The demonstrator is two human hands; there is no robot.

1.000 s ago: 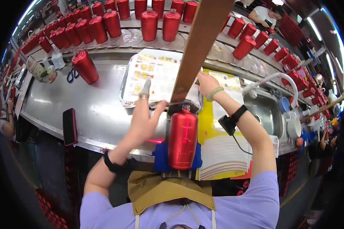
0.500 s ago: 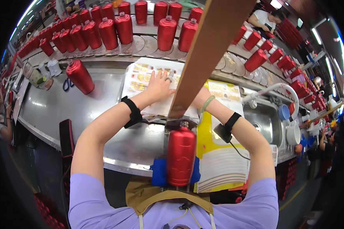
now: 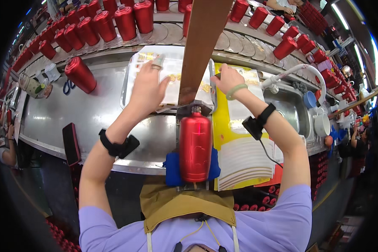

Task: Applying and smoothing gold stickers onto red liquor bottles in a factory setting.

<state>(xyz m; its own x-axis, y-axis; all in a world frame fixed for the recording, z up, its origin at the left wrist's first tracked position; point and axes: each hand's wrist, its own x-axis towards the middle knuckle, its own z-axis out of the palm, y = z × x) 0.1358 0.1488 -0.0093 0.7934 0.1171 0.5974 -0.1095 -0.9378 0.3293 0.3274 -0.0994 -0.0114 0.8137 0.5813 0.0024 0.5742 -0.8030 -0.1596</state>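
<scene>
My left hand (image 3: 148,90) is over a white sheet of gold labels (image 3: 172,54) lying in a shallow metal tray (image 3: 124,94). Its thumb stands apart from the fingers, whose tips are blurred over the sheet. At the tray's right edge is my right hand (image 3: 230,79), fingers bent and thumb by the rim; whatever they pinch is too small to make out. Between my forearms a red bottle (image 3: 195,145) lies on a blue cloth (image 3: 173,170), its neck toward the brown upright board (image 3: 203,38). That board hides part of the label sheet.
Red bottles (image 3: 126,23) line the conveyor (image 3: 168,33) at the back. Another red bottle (image 3: 80,74) stands on the metal table (image 3: 101,109) near blue scissors (image 3: 69,87). A phone (image 3: 71,143) lies at the left edge. White strips (image 3: 245,161), a sink (image 3: 292,107) and a faucet (image 3: 298,72) are right.
My left hand has shifted left and up over the label sheet. My right hand has come out from behind the board to the tray's right edge. The whole view has shifted slightly.
</scene>
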